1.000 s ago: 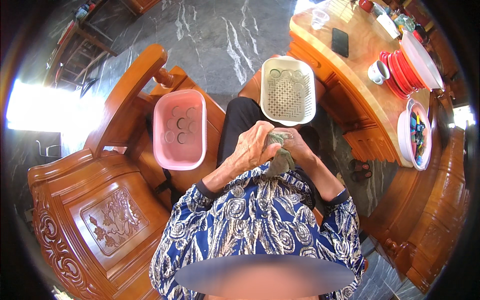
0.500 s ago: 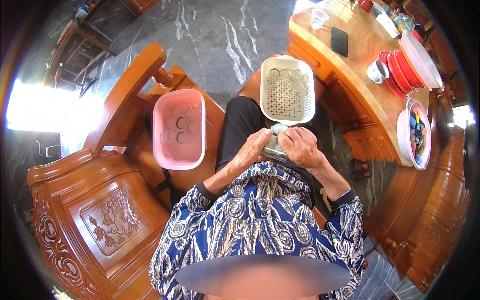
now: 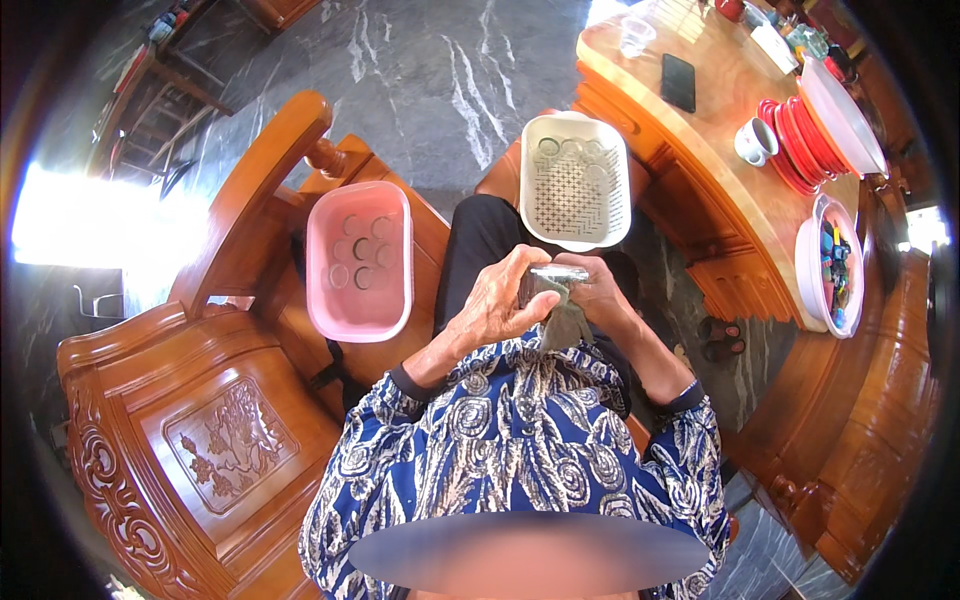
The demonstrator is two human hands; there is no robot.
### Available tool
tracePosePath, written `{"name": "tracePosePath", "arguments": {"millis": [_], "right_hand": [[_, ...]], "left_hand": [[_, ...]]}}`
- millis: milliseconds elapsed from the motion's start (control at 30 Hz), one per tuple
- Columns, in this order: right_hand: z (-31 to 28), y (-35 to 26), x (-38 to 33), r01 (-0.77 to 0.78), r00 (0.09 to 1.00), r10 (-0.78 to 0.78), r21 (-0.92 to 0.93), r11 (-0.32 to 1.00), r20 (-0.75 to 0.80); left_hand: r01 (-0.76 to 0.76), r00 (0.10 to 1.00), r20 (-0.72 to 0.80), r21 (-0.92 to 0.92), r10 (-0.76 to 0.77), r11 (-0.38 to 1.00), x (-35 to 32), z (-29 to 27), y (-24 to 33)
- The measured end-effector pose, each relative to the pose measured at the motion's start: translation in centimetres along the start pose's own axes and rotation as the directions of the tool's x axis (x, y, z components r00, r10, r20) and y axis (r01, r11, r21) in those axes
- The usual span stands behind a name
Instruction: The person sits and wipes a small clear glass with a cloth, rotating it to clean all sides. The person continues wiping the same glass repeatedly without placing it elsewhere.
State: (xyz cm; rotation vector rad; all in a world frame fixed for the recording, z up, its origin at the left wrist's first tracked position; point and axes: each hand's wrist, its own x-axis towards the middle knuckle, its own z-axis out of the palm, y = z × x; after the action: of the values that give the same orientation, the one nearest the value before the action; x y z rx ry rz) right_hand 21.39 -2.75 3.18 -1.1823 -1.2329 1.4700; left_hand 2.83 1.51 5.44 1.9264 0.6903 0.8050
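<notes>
Over my lap, both hands are around a clear drinking glass (image 3: 558, 271), its shiny rim showing between them. My left hand (image 3: 497, 298) grips it from the left, fingers curled over the far side and thumb at the near side. On the right, my right hand (image 3: 597, 292) is closed against the glass and a grey-green cloth (image 3: 567, 328); its fingertips are mostly hidden. The cloth hangs down toward my patterned shirt. Just beyond my hands is a cream perforated basket (image 3: 575, 240) with several clear glasses (image 3: 550, 147) along its far end.
To the left, a pink basin (image 3: 318, 300) with several clear glasses (image 3: 361, 249) sits on a carved wooden bench (image 3: 230, 440). On the right, a wooden table (image 3: 640, 85) bears a phone (image 3: 678, 82), a white cup (image 3: 755, 142), red plates (image 3: 790, 145) and a bowl of small coloured things (image 3: 830, 270).
The glass has been turned, and its rim now shows on the far side. The cloth, bunched at the far side before, hangs on the near side. My right hand has shifted slightly right.
</notes>
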Motion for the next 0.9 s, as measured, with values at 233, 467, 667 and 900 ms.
{"name": "tracePosePath", "arguments": {"millis": [233, 467, 667, 900], "right_hand": [[-1.1, -0.9, -0.7, 0.41, 0.827, -0.548, -0.8, 0.439, 0.124], [-1.2, -0.5, -0.8, 0.345, 0.869, -0.494, -0.742, 0.575, 0.022], [-0.5, -0.1, -0.5, -0.063, 0.988, 0.076, 0.098, 0.993, -0.134], [-0.1, 0.1, -1.2, -0.318, 0.943, 0.304, 0.64, 0.7, 0.137]], "left_hand": [[0.52, 0.854, 0.286, -0.472, -0.434, 0.712, -0.2, 0.1, -1.6], [0.387, 0.918, 0.15, -0.537, -0.366, 0.75, -0.1, 1.5, -1.5], [0.182, 0.983, 0.046, -0.406, -0.179, 0.896, -0.2, 0.6, -1.0], [-0.278, 0.959, -0.038, 0.075, 0.281, 0.958, 0.4, -0.1, -0.1]]}}
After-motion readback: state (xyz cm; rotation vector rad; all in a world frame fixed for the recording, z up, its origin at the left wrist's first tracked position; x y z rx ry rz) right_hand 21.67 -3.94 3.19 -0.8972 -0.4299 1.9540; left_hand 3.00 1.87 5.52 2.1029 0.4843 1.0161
